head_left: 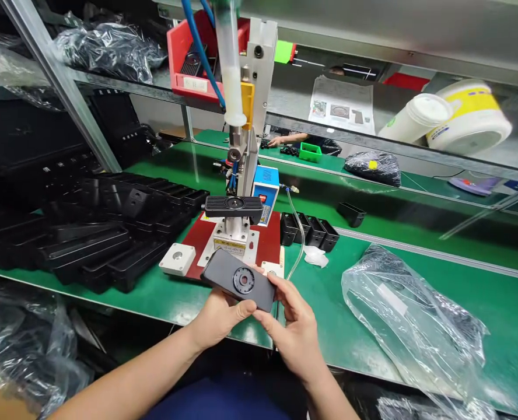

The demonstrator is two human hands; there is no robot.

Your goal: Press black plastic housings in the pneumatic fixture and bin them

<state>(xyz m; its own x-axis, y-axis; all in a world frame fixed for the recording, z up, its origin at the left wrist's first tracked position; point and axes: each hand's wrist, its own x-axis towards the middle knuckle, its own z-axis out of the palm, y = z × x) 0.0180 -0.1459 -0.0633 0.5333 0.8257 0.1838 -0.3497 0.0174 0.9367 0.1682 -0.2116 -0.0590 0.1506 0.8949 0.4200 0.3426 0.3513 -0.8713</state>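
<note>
Both hands hold one black rectangular housing (217, 271) with a round ringed opening, tilted down to the right, in front of the press machine. My left hand (219, 318) grips its lower left edge, thumb along the front. My right hand (291, 321) has its fingers and thumb around the right end. Just behind, a black ribbed part (215, 205) with a round centre sits on the machine's metal fixture (233, 233). That fixture stands on a dark red base plate (192, 239), with a white button block (178, 259) at its left.
Many black housings (84, 251) are piled at left. Several smaller black boxes (315, 232) stand right of the machine, beside a clear hose (303, 233). A plastic bag (408, 309) lies at right. Overhead are a shelf and a red bin (175, 64). Another person's hand (279, 140) shows beyond.
</note>
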